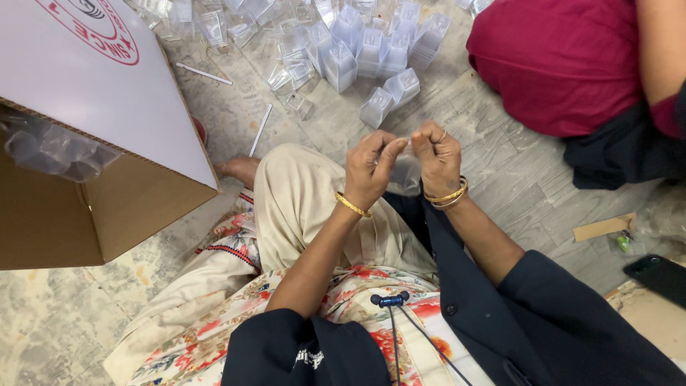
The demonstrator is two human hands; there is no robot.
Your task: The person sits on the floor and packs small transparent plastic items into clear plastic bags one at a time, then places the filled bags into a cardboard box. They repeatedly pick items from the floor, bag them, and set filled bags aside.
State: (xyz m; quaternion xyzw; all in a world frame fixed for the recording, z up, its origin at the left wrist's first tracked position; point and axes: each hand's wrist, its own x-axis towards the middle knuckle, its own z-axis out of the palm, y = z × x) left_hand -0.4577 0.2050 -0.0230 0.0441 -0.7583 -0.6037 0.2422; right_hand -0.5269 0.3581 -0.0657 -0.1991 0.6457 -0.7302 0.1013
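The person's left hand [369, 166] and right hand [437, 157] were raised close together above the lap; the fingers of both were curled in, pinching a small clear plastic piece [406, 171] between them, the left thumb and forefinger closed on its near edge, the right fingers bent over its far side; the piece was see-through and partly hidden by the fingers, so its exact shape could not be made out. It looked very light, thin and slightly bendable, smooth enough to slip, and likely to crease or crack if squeezed hard; the rims or corners seemed the safest places to grip. Gold bangles [446, 196] circled both wrists. At twelve o'clock from the hands, a heap of clear plastic containers [371, 46] lay on the stone floor [500, 179]; at nine o'clock stood an open cardboard box [100, 179]; at two o'clock sat another person in a red garment [557, 64]; at four o'clock lay a dark phone [659, 275].
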